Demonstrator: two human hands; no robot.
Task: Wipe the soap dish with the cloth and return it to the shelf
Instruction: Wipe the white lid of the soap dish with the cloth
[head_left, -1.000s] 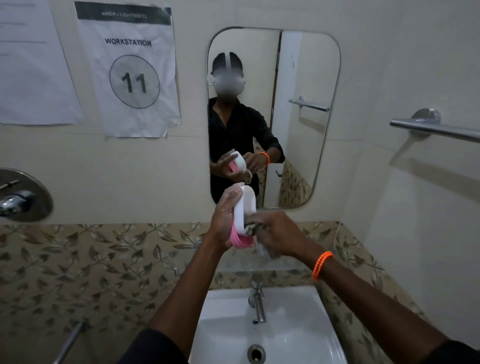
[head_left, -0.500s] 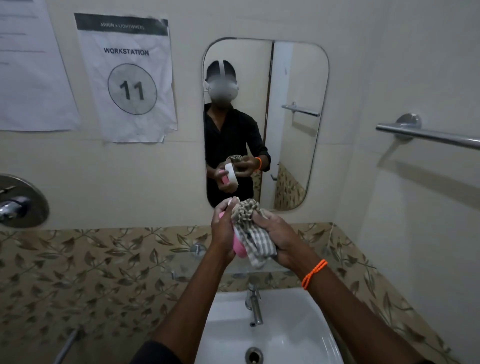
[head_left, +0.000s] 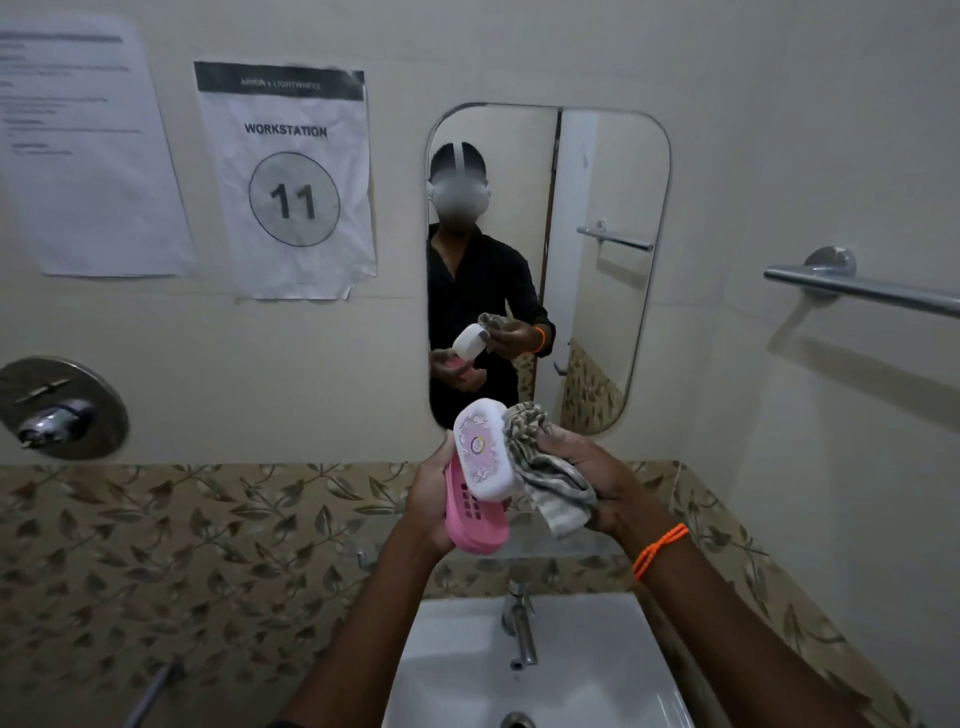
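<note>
The soap dish is in two parts: a pink slotted base (head_left: 475, 519) and a white lid (head_left: 483, 454) with a pink printed top, tilted up off the base. My left hand (head_left: 428, 501) grips the pink base from the left. My right hand (head_left: 592, 483) holds a bunched grey checked cloth (head_left: 545, 470) and presses it against the right side of the white lid. Both are held above the glass shelf (head_left: 571, 545), just below the mirror.
A white sink (head_left: 457, 670) with a chrome tap (head_left: 519, 623) lies directly below my hands. The mirror (head_left: 613, 260) hangs ahead, a towel bar (head_left: 862, 291) on the right wall, a round shower valve (head_left: 57, 410) at left. Paper notices are stuck to the wall.
The white lid has swung up and turned its printed face toward me. The cloth has slid off the dish's front to its right side. The pink base now shows its slots.
</note>
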